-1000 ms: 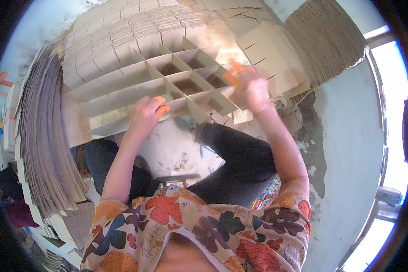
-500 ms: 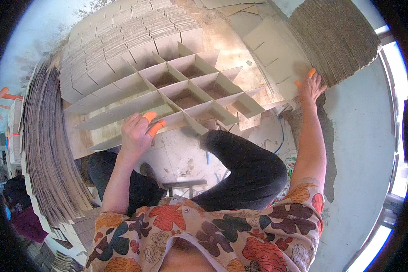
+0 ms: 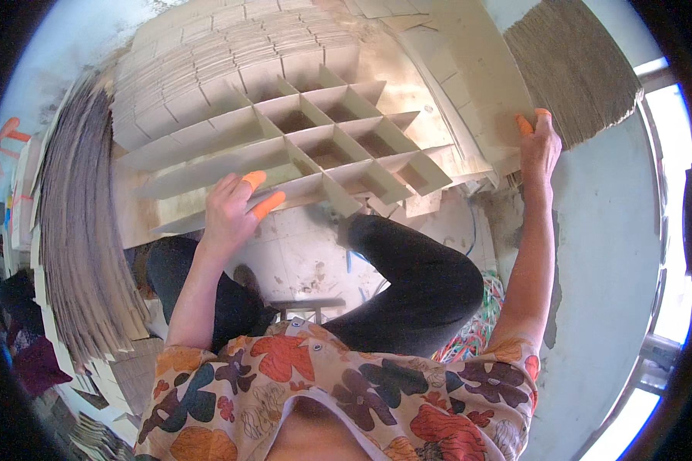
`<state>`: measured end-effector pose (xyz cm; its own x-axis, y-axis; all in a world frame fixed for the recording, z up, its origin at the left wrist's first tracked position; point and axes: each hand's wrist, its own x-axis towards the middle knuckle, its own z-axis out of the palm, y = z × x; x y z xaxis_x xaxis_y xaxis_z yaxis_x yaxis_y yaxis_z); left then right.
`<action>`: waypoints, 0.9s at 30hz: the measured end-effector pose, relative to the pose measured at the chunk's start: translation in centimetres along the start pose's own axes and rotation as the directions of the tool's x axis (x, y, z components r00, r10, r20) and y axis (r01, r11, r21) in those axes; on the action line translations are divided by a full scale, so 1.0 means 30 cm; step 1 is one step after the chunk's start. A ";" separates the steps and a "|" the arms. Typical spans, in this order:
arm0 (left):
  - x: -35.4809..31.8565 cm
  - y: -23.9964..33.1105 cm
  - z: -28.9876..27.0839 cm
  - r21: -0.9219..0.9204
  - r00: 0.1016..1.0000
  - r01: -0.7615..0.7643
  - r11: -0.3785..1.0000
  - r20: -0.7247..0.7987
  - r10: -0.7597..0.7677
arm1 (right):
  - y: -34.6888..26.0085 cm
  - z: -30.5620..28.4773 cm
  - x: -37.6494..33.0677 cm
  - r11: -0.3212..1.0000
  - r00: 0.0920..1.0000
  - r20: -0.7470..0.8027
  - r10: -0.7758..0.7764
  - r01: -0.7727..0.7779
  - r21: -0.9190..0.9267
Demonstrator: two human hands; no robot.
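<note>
A partly assembled cardboard divider grid (image 3: 327, 146), made of crossed slotted strips, stands on the work surface before me. My left hand (image 3: 234, 209) is closed on the grid's nearest long strip, with orange covers on its thumb and a finger. Out to the right, my right hand (image 3: 540, 146) pinches the near end of a plain-looking cardboard strip (image 3: 488, 73). Orange covers show on two of its fingertips too. The strip lies over flat slotted cardboard pieces (image 3: 430, 58) and hides part of them.
Behind the grid sits a large block of slotted cardboard strips (image 3: 231, 65). A tall cardboard stack (image 3: 77, 223) lines the left side, and another stack (image 3: 573, 73) stands at the far right. Below are my knees, a small stool (image 3: 307, 304) and tangled coloured straps (image 3: 480, 319).
My right hand has gone from spread fingers over the cardboard pieces to gripping a strip, which now covers several slotted pieces. The left hand stays on the grid.
</note>
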<state>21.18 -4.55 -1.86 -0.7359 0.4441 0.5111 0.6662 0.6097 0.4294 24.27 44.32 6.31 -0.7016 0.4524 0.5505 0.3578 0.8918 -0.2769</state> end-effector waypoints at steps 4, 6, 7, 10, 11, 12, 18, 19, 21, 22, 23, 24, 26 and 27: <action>-0.004 0.017 -0.038 -0.016 0.997 -0.008 1.000 -0.076 0.007 | -0.286 -0.111 -0.022 0.946 0.991 0.050 0.122 -0.131 0.296; -0.005 0.029 -0.053 -0.004 0.997 0.005 1.000 -0.081 -0.005 | -0.368 -0.131 -0.055 0.844 0.967 0.202 0.152 -0.234 0.483; -0.007 0.031 -0.064 0.004 0.996 0.013 1.000 -0.083 -0.013 | -0.391 -0.116 -0.077 0.792 0.957 0.268 0.110 -0.247 0.559; -0.029 0.041 -0.108 0.041 0.996 0.027 0.999 -0.091 -0.023 | -0.494 -0.086 -0.187 0.634 0.916 0.401 0.013 -0.318 0.706; -0.040 0.030 -0.112 0.040 0.994 0.013 0.999 -0.105 -0.009 | -0.529 -0.080 -0.222 0.624 0.884 0.467 0.028 -0.380 0.683; -0.049 0.017 -0.113 0.041 0.993 -0.004 0.999 -0.117 0.009 | -0.546 -0.066 -0.247 0.610 0.847 0.530 0.045 -0.443 0.657; -0.099 -0.015 -0.155 0.073 0.988 0.050 0.996 -0.149 -0.039 | -0.469 0.012 -0.294 0.661 0.902 0.430 0.046 -0.350 0.663; -0.103 -0.020 -0.160 0.071 0.988 0.071 0.995 -0.145 -0.060 | -0.462 0.000 -0.291 0.606 0.919 0.389 0.064 -0.346 0.717; -0.114 -0.036 -0.160 0.066 0.986 0.055 0.996 -0.162 -0.044 | -0.475 -0.044 -0.278 0.485 0.944 0.313 0.108 -0.325 0.812; -0.116 -0.042 -0.159 0.064 0.985 0.047 0.997 -0.170 -0.036 | -0.489 -0.071 -0.272 0.565 0.959 0.265 0.099 -0.273 0.778; -0.116 -0.047 -0.157 0.056 0.987 0.067 0.996 -0.147 -0.058 | -0.512 -0.105 -0.267 0.641 0.973 0.216 0.084 -0.219 0.736; -0.117 -0.053 -0.156 0.050 0.990 0.087 0.995 -0.120 -0.081 | -0.540 -0.141 -0.268 0.709 0.983 0.170 0.066 -0.166 0.685; -0.112 -0.063 -0.150 0.041 0.994 0.102 0.994 -0.054 -0.100 | -0.608 -0.184 -0.303 0.750 0.972 0.230 -0.039 -0.124 0.650; -0.113 -0.070 -0.144 0.043 0.995 0.102 0.994 -0.014 -0.102 | -0.632 -0.176 -0.320 0.742 0.969 0.222 -0.110 -0.069 0.667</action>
<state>22.79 -10.17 -1.28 -0.7981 0.3702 0.4754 0.5815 0.6797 0.4470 27.48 23.04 10.43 -0.8561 0.3407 0.3886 -0.0973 0.6322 -0.7687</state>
